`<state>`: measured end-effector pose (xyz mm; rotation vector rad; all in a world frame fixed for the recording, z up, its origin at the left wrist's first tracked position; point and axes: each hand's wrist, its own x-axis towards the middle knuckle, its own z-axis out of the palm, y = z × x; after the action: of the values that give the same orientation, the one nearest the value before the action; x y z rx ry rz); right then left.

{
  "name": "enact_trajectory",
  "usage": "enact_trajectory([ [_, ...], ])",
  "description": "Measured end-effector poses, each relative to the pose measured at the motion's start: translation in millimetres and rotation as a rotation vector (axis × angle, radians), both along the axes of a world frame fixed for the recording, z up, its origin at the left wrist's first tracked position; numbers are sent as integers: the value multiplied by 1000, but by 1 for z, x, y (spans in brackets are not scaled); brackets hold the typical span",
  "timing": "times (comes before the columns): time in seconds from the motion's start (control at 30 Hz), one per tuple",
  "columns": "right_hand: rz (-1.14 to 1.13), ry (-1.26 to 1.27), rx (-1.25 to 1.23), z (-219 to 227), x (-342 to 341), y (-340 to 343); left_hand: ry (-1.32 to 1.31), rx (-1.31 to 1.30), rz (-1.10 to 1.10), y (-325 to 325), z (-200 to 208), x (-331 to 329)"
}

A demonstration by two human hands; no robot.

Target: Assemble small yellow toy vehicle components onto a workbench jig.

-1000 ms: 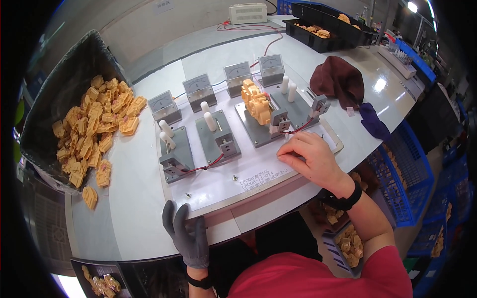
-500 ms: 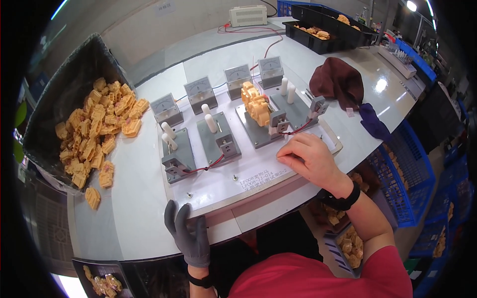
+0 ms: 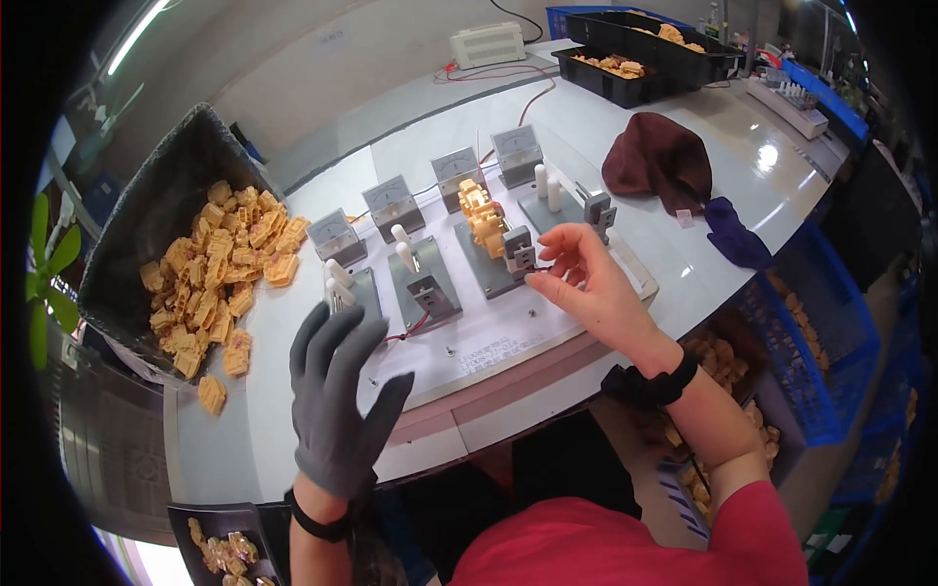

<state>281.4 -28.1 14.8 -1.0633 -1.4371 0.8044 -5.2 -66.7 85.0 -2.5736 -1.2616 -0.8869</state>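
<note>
My left hand (image 3: pixel 342 396), in a grey glove, is raised over the near left edge of a white test board (image 3: pixel 557 344), fingers apart and holding nothing. My bare right hand (image 3: pixel 598 293) is beside the third fixture, its thumb and forefinger apart around the near side of a grey clamp block (image 3: pixel 519 252). Whether they touch it I cannot tell. A yellow-orange moulded plastic part (image 3: pixel 482 220) stands on that fixture. White pegs (image 3: pixel 404 246) rise from the other fixtures. Several dial meters (image 3: pixel 392 202) line the board's far side.
A black bin (image 3: pixel 107 283) of similar yellow parts stands at left, with a loose part (image 3: pixel 212 395) near it. To the right lie a maroon cloth (image 3: pixel 657 161) and a purple cloth (image 3: pixel 735 234). Black trays (image 3: pixel 606 83) and a power unit (image 3: pixel 489 45) are at the back.
My left hand has lifted from the board's near edge, moving up and left. My right hand has moved toward the third clamp block, and its fingers have spread. The view has shifted slightly.
</note>
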Motion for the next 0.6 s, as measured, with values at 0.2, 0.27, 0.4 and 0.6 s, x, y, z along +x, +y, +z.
enact_trajectory([
  [0.2, 30, 93, 3, -1, -8, 6, 243, 1, -102, 61, 38, 41],
  [0.27, 23, 117, 2, -5, -6, 6, 289, 28, -105, 79, 40, 48],
  [0.4, 16, 89, 30, -11, -4, 3, 421, -116, -13, 103, 40, 54],
  [0.6, 29, 156, 31, -10, -3, 3, 488, -222, 1, 111, 47, 73],
])
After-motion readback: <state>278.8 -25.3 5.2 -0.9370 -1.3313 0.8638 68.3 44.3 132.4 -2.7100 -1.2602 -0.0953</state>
